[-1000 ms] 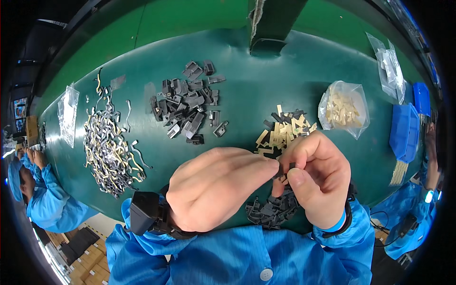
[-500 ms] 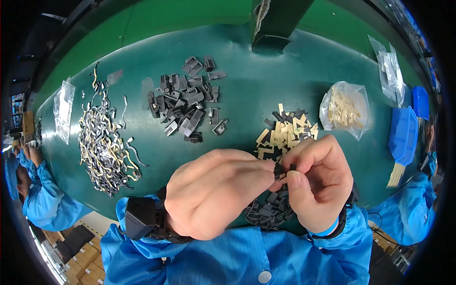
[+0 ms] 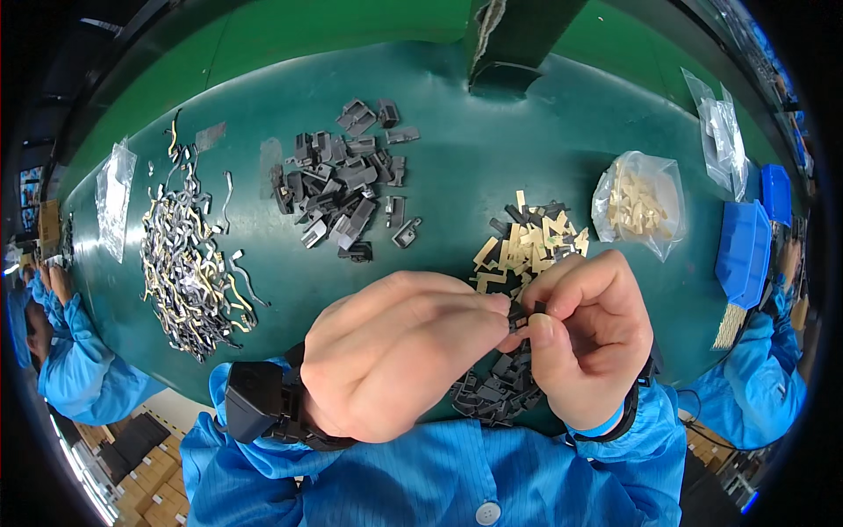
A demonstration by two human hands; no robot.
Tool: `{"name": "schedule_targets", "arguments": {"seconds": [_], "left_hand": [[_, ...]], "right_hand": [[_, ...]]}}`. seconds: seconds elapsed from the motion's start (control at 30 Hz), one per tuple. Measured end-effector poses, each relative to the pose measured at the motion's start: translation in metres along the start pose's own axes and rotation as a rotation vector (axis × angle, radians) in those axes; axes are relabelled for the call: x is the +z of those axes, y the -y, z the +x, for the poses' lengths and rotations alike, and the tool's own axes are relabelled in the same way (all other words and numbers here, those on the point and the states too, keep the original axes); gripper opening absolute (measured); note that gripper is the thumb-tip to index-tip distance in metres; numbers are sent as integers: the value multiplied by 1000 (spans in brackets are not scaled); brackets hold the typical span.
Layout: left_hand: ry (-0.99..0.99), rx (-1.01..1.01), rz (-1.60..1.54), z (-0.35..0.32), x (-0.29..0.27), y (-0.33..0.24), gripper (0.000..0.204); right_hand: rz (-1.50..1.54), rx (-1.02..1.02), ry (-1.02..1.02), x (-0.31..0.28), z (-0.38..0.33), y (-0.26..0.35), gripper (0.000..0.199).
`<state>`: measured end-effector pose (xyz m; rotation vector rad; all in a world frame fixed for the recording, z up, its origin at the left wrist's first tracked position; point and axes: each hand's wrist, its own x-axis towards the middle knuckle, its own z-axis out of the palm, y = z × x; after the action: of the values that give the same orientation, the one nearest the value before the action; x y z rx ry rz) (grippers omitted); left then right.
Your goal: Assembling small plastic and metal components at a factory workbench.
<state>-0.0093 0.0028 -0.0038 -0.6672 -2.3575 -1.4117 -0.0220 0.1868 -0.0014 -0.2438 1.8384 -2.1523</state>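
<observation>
left hand [image 3: 404, 356]: fingertips pinching dark part [image 3: 518, 321] | right hand [image 3: 593, 342]: thumb and forefinger pinching black piece [image 3: 540, 307] | cream strips [image 3: 532, 237] just beyond

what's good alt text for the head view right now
A person's left hand and right hand pinch small black parts close together over a green table, with wires and dark plastic pieces piled toward the left.

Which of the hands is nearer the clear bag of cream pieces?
Right: the right hand is below and slightly left of the bag; the left hand is farther off, lower left.
</observation>
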Motion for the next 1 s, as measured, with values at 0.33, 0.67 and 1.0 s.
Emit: {"name": "schedule_targets", "arguments": {"seconds": [0.33,0.67,1.0], "left_hand": [[-4,0,46,2,1,-3,30],[1,-12,66,2,1,-4,29],[23,-18,61,3,-1,-5,28]], "right_hand": [[-53,-42,16,-1,0,-1,23],[-151,-96,36,-3,1,-2,24],[-162,-107,57,-4,1,-1,24]]}}
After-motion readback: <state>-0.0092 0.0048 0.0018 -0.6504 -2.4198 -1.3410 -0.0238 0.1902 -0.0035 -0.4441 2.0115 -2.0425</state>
